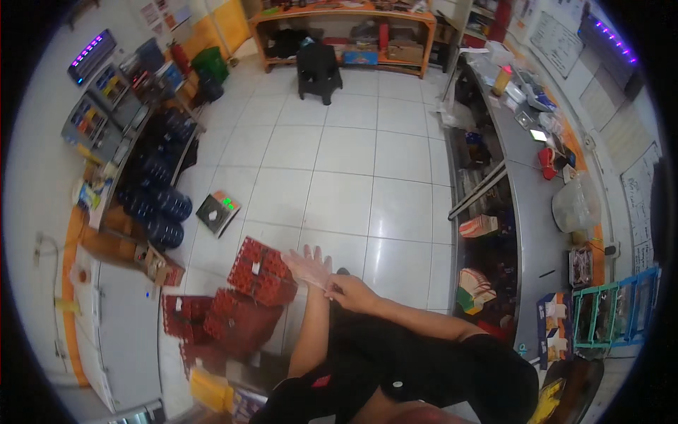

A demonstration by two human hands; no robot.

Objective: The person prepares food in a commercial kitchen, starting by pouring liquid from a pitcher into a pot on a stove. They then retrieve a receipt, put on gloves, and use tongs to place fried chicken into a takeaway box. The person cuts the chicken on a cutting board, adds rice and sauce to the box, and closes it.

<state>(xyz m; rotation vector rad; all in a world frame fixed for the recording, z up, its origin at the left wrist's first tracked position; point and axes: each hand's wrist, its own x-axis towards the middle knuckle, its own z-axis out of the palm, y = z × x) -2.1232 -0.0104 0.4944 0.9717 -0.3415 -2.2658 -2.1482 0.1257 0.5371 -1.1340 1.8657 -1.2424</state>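
A clear plastic glove (304,269) covers my left hand (311,266), whose fingers are spread with nothing between them. My bare right hand (349,291) pinches the glove's cuff at the left wrist. Just left of the gloved hand stands a stack of red egg trays (265,273), with more red trays (243,318) piled below and to its left. On the floor beyond them lies a digital scale (218,213) with a lit green display and a small white thing on its plate.
A long metal counter (535,222) with a clear plastic bucket (576,204) runs along the right. Large blue water bottles (165,230) stand under the left shelf. A black stool (319,69) is at the far end, before an orange shelf (344,16). At lower left is a white chest freezer (130,328).
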